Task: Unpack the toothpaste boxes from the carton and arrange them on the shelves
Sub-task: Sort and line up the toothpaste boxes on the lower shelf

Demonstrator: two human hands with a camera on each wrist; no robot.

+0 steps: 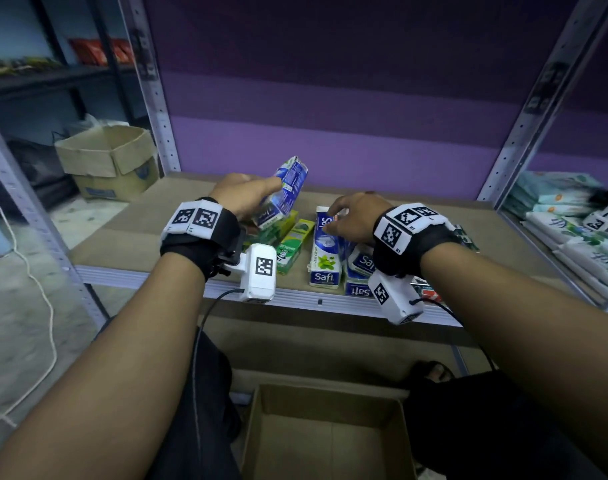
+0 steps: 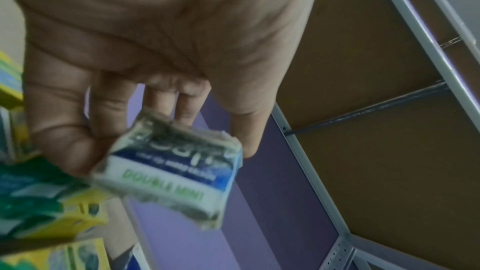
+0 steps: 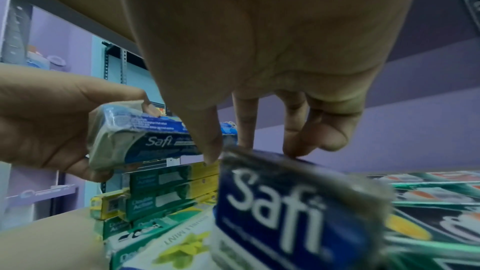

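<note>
Below, an open brown cardboard carton (image 1: 325, 431) sits on the floor under the brown board shelf (image 1: 129, 233). Left hand (image 1: 242, 197) grips a blue-and-white Safi toothpaste box (image 1: 282, 192), tilted above green-and-yellow toothpaste boxes (image 1: 288, 242). Right hand (image 1: 356, 216) pinches another blue Safi box (image 3: 285, 208) among those lying on the shelf.

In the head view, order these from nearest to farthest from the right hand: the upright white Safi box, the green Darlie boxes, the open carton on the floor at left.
1. Upright white Safi box: at the right hand's fingertips.
2. Green Darlie boxes: further left on the shelf.
3. Open carton: far left, off the shelf.
</note>
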